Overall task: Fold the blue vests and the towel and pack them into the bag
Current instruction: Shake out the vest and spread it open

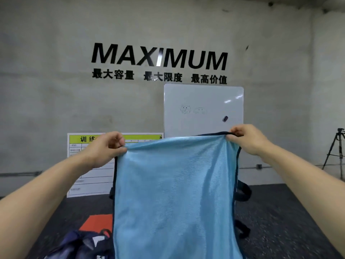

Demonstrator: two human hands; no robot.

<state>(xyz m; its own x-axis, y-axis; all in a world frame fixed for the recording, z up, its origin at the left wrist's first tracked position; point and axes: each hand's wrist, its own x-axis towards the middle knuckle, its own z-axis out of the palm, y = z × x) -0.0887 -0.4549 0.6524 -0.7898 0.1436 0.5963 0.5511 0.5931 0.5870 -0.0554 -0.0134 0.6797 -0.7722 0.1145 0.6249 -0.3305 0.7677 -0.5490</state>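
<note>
Both hands raised: left hand (107, 146), right hand (246, 139) pinching blue vest (173, 193) top corners.

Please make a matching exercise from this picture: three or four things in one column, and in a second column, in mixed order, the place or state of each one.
Things
1. blue vest
2. whiteboard
3. tripod
4. orange item

Places or states
A. stands at the far right, near the wall
B. lies flat on the dark floor, at the lower left
C. hangs in the air, its top edge pinched by the left hand and the right hand
D. leans upright against the wall, under the black lettering

Pairs: 1-C, 2-D, 3-A, 4-B
</note>
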